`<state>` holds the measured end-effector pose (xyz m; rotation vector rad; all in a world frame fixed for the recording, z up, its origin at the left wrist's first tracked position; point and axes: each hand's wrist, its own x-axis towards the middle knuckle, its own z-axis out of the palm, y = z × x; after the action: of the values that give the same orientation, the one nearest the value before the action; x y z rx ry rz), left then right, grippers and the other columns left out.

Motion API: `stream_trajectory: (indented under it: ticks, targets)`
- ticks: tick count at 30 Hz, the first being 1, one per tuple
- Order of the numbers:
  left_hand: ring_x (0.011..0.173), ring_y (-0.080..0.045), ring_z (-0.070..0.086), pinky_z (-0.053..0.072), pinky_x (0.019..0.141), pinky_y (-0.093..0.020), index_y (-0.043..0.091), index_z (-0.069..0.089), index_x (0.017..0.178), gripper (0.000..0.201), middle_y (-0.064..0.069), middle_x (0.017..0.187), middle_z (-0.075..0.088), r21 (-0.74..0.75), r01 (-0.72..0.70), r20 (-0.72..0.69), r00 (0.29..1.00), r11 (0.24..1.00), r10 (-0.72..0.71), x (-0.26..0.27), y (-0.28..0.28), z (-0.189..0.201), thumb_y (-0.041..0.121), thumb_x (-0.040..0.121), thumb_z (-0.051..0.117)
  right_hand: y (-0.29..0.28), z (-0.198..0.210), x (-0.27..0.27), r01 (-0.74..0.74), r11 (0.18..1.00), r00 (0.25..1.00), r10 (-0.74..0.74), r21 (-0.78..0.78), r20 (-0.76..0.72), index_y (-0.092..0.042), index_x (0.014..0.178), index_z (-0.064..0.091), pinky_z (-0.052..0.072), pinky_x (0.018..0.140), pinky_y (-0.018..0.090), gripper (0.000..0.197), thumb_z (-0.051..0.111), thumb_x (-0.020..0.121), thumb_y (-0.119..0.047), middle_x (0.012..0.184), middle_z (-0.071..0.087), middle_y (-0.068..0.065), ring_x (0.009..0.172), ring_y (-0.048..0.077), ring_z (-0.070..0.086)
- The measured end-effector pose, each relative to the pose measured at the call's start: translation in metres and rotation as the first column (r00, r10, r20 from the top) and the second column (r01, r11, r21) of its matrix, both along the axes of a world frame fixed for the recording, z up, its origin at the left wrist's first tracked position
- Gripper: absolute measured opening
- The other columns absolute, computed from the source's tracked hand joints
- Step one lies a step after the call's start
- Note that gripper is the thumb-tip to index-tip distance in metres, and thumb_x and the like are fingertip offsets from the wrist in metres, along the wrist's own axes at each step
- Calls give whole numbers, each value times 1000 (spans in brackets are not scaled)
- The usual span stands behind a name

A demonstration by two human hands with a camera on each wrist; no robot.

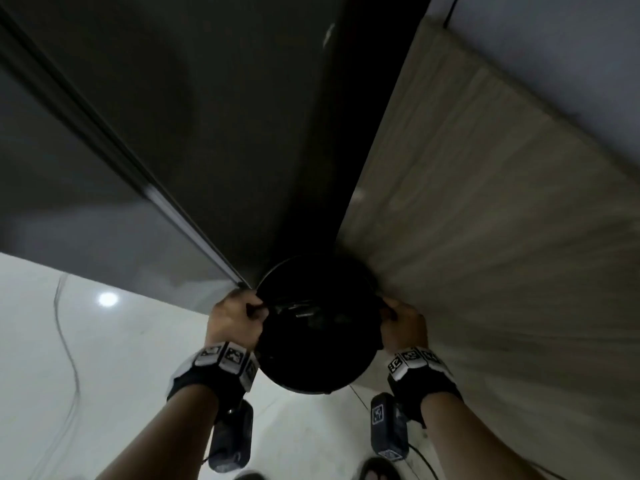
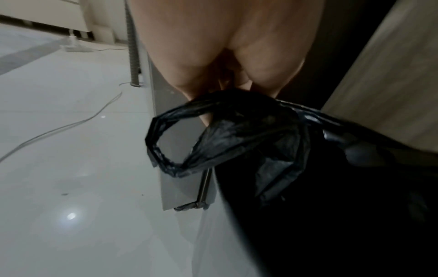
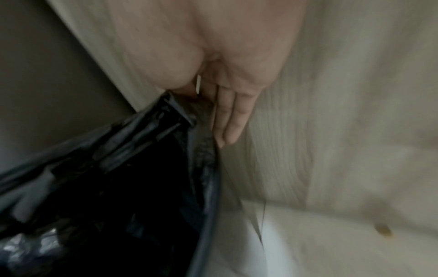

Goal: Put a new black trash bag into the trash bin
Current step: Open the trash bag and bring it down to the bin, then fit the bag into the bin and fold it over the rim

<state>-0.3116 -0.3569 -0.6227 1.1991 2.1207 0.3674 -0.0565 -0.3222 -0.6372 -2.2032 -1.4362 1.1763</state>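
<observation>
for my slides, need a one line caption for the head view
Both hands, left hand and right hand, hold a black trash bag over the round bin.

Thin crinkled glossy black plastic trash bag [image 2: 249,131], glossy pale tiled floor [image 2: 71,150], matt light wood-grain panel [image 3: 331,131], smooth dark grey cabinet face [image 1: 207,116]

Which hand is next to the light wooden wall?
The right hand, gripping the black plastic trash bag beside the pale wood-grain panel. The left hand is by the grey cabinet.
</observation>
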Motion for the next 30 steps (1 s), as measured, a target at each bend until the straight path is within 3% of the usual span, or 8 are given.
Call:
stream_trajectory:
  ticks: [7, 11, 13, 17, 20, 23, 27, 30]
  targets:
    - [94, -32, 66, 55, 81, -35, 24, 68, 74, 12, -10, 97, 73, -368, 244, -31, 961, 897, -274, -20, -25, 35, 14, 74, 60, -45, 20, 22, -234, 950, 962, 257, -207, 88, -7, 83, 75, 46, 66, 25, 23, 52, 78, -5, 89, 74, 11, 86, 28, 68]
    - [93, -28, 67, 54, 84, -35, 38, 57, 61, 28, -2, 87, 70, -332, 325, 27, 942, 886, -335, -23, -19, 36, 13, 72, 64, -25, 24, 19, -167, 949, 973, 203, -267, 112, -4, 108, 70, 30, 71, 17, 48, 33, 83, -22, 116, 68, 12, 110, 26, 61]
    - [95, -25, 65, 52, 84, -32, 36, 65, 72, 7, 2, 91, 68, -320, 377, 22, 920, 869, -391, -21, -18, 34, 30, 69, 64, -13, 20, 19, -92, 948, 987, 127, -303, 99, -5, 118, 65, 28, 75, 14, 35, 39, 94, -8, 129, 60, 16, 122, 29, 53]
    - [94, -20, 61, 44, 94, -38, 46, 56, 85, 11, 6, 93, 70, -278, 481, 5, 867, 832, -499, -20, -27, 26, 53, 83, 48, -5, 10, 19, -17, 944, 994, 52, -329, 99, 2, 130, 51, 23, 71, 18, 37, 32, 99, -4, 139, 50, 23, 129, 33, 45]
    - [96, -21, 61, 37, 99, -40, 33, 67, 77, 20, 5, 93, 72, -274, 386, -8, 915, 881, -403, -26, -34, 20, 40, 88, 51, -14, 7, 14, 28, 973, 999, -32, -228, -14, 1, 110, 66, 41, 84, 29, 30, 49, 93, -16, 118, 65, 23, 113, 33, 59]
    - [93, -23, 64, 44, 92, -33, 27, 72, 77, 12, 0, 92, 74, -243, 268, 45, 963, 932, -266, -35, -34, 12, 22, 83, 63, -25, 6, 12, -197, 953, 979, 176, -232, -105, -12, 65, 68, 47, 66, 28, 18, 65, 80, -21, 69, 68, 5, 77, 17, 63]
    - [89, -27, 66, 43, 78, -26, 15, 74, 81, 12, -5, 83, 71, -171, 173, 87, 983, 970, -160, -39, -29, -2, 6, 78, 66, -16, -3, 15, -279, 940, 960, 281, -195, -21, -6, 87, 71, 49, 80, 35, 22, 50, 87, -12, 95, 72, 14, 92, 25, 65]
    - [87, -33, 66, 51, 82, -36, 9, 73, 80, 9, -13, 88, 72, -56, 160, 57, 986, 986, -156, -33, -19, -15, 3, 75, 69, 1, -12, 9, -227, 966, 970, 236, -127, 60, -7, 95, 69, 48, 85, 35, 21, 50, 86, -11, 100, 70, 12, 97, 26, 64]
